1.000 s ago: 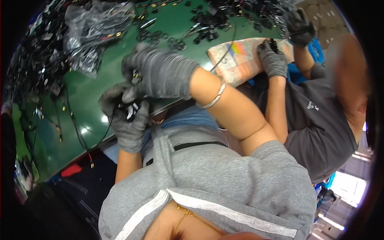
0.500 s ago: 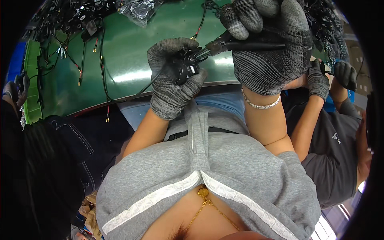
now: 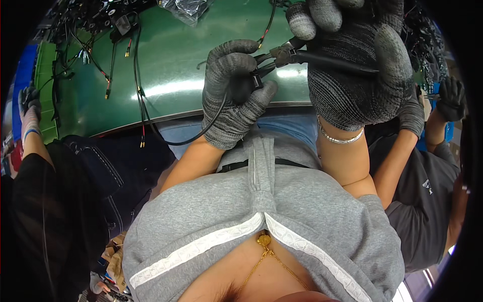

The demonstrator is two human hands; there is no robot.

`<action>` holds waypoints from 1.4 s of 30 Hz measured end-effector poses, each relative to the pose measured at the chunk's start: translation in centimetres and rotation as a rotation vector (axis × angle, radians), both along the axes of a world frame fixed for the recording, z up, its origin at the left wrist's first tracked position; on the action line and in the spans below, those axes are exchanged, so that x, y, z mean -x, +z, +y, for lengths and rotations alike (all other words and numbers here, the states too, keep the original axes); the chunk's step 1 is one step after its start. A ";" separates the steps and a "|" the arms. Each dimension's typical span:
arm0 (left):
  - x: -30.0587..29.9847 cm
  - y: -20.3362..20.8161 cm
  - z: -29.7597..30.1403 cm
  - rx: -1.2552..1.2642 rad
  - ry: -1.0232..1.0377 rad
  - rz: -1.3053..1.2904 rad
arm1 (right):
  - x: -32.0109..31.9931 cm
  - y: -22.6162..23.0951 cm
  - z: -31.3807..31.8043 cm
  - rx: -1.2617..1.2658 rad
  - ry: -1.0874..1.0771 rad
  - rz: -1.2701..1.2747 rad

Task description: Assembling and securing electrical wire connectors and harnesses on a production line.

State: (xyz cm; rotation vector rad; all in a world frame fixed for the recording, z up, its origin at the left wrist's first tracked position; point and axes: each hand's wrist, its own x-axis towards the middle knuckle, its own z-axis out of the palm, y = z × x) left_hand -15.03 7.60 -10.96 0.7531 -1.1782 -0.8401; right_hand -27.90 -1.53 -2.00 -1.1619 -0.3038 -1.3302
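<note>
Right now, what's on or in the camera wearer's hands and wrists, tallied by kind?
Grey-and-black knitted gloves, on left hand and right hand: 2
Silver-coloured metal bracelet: 1
Black-handled metal pliers, right hand: 1
Small black part with black cable, left hand: 1
Total: 5

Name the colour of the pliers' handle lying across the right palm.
The handle is black; it shows best in the head view.

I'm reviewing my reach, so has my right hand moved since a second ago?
Yes, to the right: judged against the clear plastic bag on the green table, your right hand is now farther to the bag's right.
</note>
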 end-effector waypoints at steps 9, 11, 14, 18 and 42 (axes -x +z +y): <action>0.0 0.1 0.3 0.010 -0.036 0.117 | -0.8 -0.1 -0.7 0.015 0.084 0.012; 0.2 0.5 0.6 0.001 -0.018 0.102 | -0.8 0.2 -1.1 0.018 0.102 0.020; 0.5 0.7 0.6 0.010 -0.006 0.108 | -0.6 0.4 -1.4 0.036 0.135 0.046; 0.9 0.9 0.8 -0.025 -0.001 0.148 | -0.4 0.5 -1.1 -0.137 0.185 0.015; -12.0 14.3 -16.5 -0.410 -0.007 0.858 | 7.7 0.8 -3.1 -0.848 -0.522 0.261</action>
